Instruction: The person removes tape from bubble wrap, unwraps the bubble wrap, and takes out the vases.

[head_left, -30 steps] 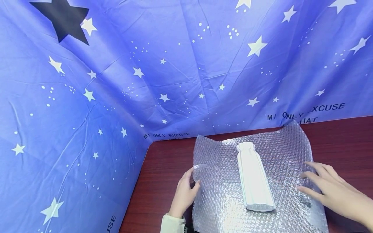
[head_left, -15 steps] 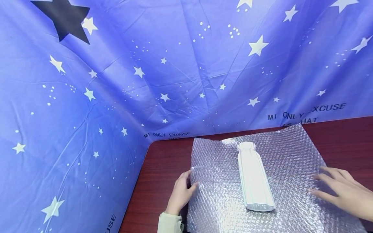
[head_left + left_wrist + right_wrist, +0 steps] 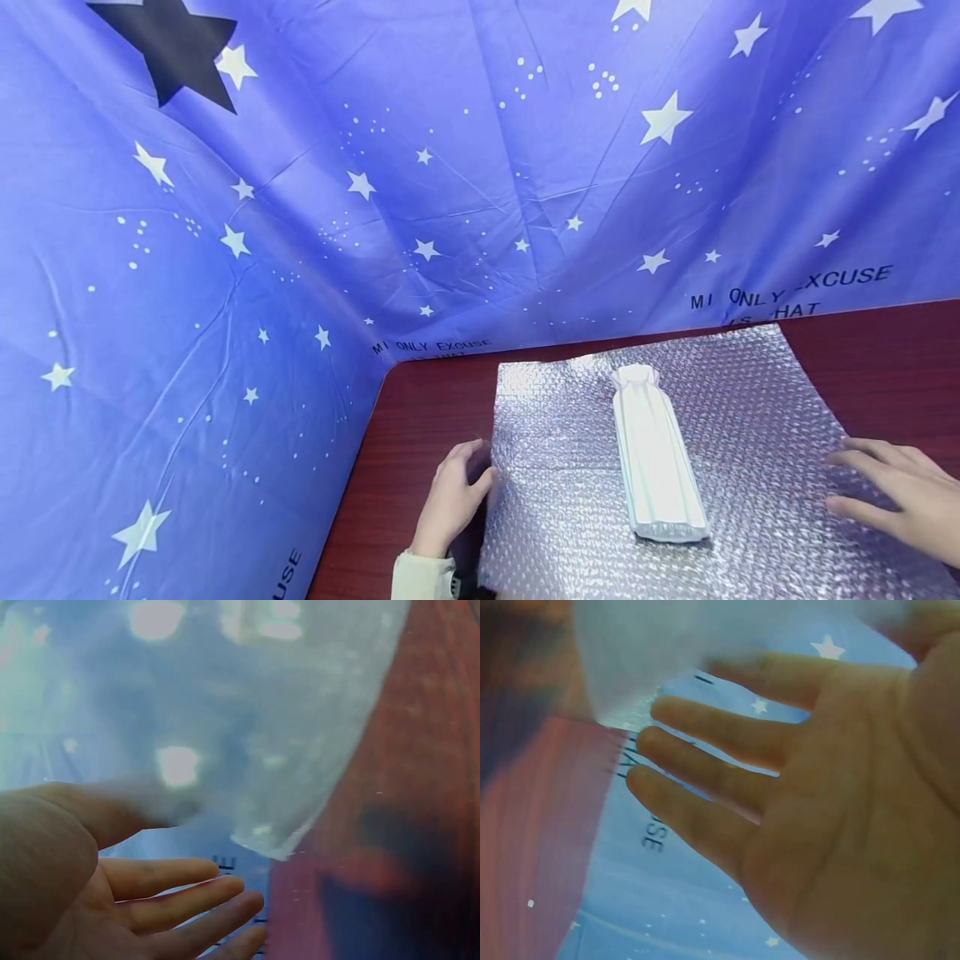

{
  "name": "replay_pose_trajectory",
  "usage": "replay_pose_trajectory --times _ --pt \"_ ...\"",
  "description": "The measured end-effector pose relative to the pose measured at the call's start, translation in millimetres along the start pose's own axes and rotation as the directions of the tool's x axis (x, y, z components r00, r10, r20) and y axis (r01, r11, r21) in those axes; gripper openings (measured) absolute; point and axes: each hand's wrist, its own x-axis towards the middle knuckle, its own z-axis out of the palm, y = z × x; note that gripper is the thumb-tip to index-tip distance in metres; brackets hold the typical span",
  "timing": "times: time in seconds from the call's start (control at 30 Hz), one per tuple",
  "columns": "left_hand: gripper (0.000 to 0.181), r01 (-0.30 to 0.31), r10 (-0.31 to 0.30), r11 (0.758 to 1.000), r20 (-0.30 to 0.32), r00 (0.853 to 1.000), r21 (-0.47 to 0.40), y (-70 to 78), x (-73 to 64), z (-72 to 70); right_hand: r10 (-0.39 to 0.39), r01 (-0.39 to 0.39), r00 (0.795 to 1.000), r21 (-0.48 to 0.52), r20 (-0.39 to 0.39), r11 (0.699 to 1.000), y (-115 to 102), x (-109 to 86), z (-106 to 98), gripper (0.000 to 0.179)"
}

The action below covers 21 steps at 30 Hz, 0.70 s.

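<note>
Left hand (image 3: 452, 500) and right hand (image 3: 896, 492), both wide, flank one sheet (image 3: 555, 492).
I see one pouch (image 3: 660, 458) on it; whether either hand touches the sheet's edges, I cannot tell.

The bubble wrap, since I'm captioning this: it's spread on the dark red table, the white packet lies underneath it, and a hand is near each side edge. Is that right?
No: the head view shows the white packet lying on top of the bubble wrap, not underneath. The bubble wrap is spread on the dark red table, with the left hand and right hand near its side edges.
</note>
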Motion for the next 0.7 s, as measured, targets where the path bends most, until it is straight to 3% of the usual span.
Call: replay_pose_trajectory --times 0.2,0.4,0.47,0.7 --pt "0.045 -0.028 0.028 1.0 -0.029 0.999 -0.007 13.7 -2.2 -11.6 -0.04 0.036 0.991 -0.035 -0.13 0.999 -7.6 -2.4 -10.4 0.053" --pt "0.045 -0.081 0.081 0.995 -0.012 0.997 -0.063 38.4 -2.2 -20.2 -0.143 0.144 0.963 -0.013 -0.227 0.989 -21.7 -3.4 -16.1 0.062" --pt "0.045 -0.093 0.093 0.994 -0.008 0.996 -0.05 47.6 -2.8 -22.6 -0.137 0.141 0.967 0.007 -0.215 0.99 -30.5 -2.2 -20.0 0.067" --pt "0.048 -0.165 0.165 0.986 0.009 0.986 -0.024 73.8 -8.7 -24.3 -0.012 0.016 0.999 0.068 -0.052 0.998 -60.1 7.2 -33.2 0.083"
